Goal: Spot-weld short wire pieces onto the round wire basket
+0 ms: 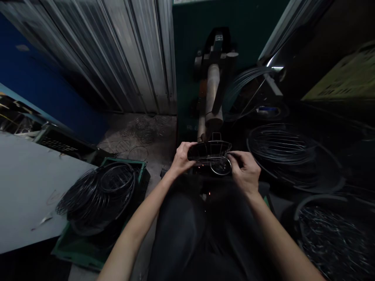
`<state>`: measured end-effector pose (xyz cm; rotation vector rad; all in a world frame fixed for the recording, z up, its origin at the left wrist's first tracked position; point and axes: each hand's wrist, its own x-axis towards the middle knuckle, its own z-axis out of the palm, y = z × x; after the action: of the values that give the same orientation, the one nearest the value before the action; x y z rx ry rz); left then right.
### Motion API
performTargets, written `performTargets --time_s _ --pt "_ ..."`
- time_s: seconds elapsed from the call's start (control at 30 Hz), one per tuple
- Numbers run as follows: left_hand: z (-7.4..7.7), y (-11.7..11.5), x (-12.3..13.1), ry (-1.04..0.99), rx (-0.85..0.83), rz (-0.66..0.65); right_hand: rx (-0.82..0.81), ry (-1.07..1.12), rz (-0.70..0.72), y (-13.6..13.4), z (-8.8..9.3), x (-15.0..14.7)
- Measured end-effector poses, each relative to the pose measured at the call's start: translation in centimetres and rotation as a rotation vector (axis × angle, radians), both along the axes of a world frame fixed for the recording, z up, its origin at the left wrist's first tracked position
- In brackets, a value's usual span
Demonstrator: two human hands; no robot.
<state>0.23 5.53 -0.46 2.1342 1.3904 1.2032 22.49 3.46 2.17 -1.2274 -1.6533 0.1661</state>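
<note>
In the head view, a green crate [79, 249] on the person's left bears a dark round basin [90, 229] heaped with thin wire rings [84, 191], a round wire grate [117, 178] lying on top. To the right, a wide dark tub [336, 183] holds a stack of round, barred wire racks [284, 144], and below it another tub [298, 212] is filled with a tangle of small shiny metal pieces [336, 240], their exact form too dark to tell. The shallow, round wire basket [211, 150], open between its thin dark wires, is held above the lap, just below the thick metal cylinders [213, 91] of a green machine [187, 50]. The left hand [182, 159] has thumb and fingers clamped on its left rim. The right hand [245, 169] has thumb and fingertips pinched together on the edge of a small bright wire ring [221, 174], at the basket's right side. Orange sparks [209, 193] glow below. Behind stands a ridged metal wall [131, 50]; more wire pieces [143, 130] lie on the rough grey floor [114, 127].
</note>
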Motion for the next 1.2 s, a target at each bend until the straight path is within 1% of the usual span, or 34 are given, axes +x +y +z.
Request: performTargets --time_s 0.07,0.17,0.33,0.43,0.53,0.67,0.73,0.8,0.87,0.97,1.03,1.1,1.2 --pt "0.5 -0.2 -0.1 -0.117 -0.088 -0.024 -0.027 -0.051 0.044 0.1 0.6 0.8" --pt "1.1 -0.3 -0.1 -0.244 -0.198 -0.045 -0.075 -0.070 0.082 0.6 0.9 0.8" --pt "2.1 0.2 -0.2 -0.304 -0.304 -0.100 -0.143 -0.080 0.131 2.1 1.7 0.1" --pt "2.0 0.5 -0.4 -0.365 -0.337 -0.125 -0.170 -0.096 0.162 3.0 2.3 0.0" --pt "1.6 0.6 -0.4 -0.394 -0.320 -0.150 -0.195 -0.112 0.172 3.6 2.4 -0.1" --pt "1.0 0.3 -0.2 -0.348 -0.199 -0.119 -0.183 -0.131 0.188 3.5 1.9 -0.2" --pt "0.9 0.2 -0.1 -0.345 -0.173 -0.093 -0.147 -0.125 0.134 3.5 1.7 -0.2" --pt "1.0 0.2 -0.1 -0.361 -0.192 -0.096 -0.136 -0.129 0.063 3.6 1.6 0.1" --pt "1.5 0.1 -0.2 -0.401 -0.239 -0.129 -0.181 -0.153 0.054 3.9 1.7 0.7" --pt "2.8 0.2 -0.4 -0.486 -0.343 -0.211 -0.268 -0.204 0.129 4.5 2.0 1.6" --pt "3.7 0.6 -0.6 -0.523 -0.416 -0.256 -0.275 -0.232 0.154 5.0 2.1 2.0" --pt "4.5 1.4 -0.9 -0.525 -0.459 -0.273 -0.272 -0.245 0.143 5.9 2.0 2.0" --pt "5.2 3.3 -1.4 -0.473 -0.474 -0.270 -0.313 -0.267 0.142 7.6 1.9 1.8"
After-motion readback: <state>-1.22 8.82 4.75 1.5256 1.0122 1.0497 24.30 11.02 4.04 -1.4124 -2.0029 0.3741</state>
